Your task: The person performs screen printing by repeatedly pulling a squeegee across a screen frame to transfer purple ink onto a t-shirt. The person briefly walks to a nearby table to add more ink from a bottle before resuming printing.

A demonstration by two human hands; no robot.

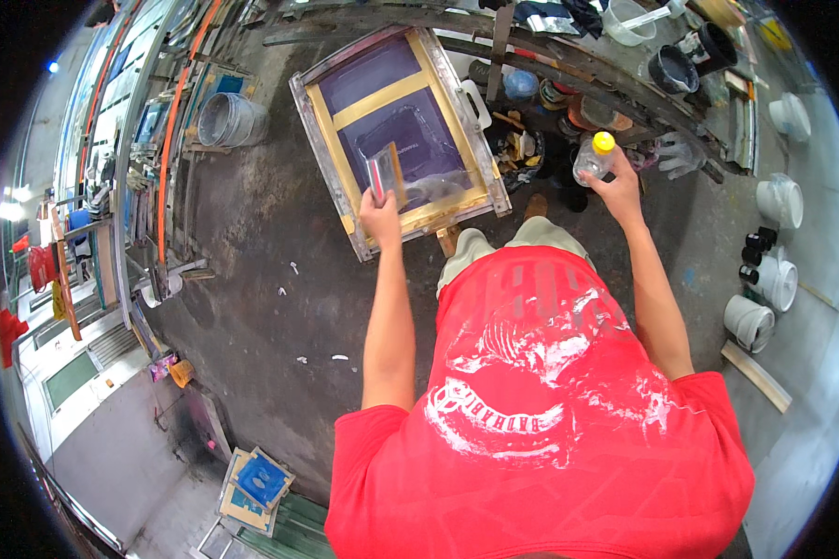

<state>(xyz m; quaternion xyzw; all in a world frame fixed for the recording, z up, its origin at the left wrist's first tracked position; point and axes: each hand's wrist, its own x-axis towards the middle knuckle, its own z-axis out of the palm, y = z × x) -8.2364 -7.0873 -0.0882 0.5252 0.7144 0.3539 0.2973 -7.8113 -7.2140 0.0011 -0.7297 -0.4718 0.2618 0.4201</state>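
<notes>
In front of me a screen-printing frame (308, 107) leans at a tilt, its dark purple mesh (371, 73) edged and crossed with yellowish tape. My left hand (380, 220) is closed round a squeegee (384, 173) with a pale, red-edged blade, held over the frame's near left part. A whitish wet-looking smear (435, 189) lies low on the mesh beside it. Off to the right, my right hand (619, 189) grips a small clear bottle (594, 161) with a yellow cap (604, 142). The bottle is upright and apart from the frame. Whether it holds liquid I cannot tell.
White buckets (779, 203) line the right wall. Behind the bottle are a shelf beam (615, 88), dark tubs (673, 70) and a clear plastic glove or bag (680, 156). A grey bucket (222, 121) stands left of the frame. More screens (261, 480) lie at the lower left.
</notes>
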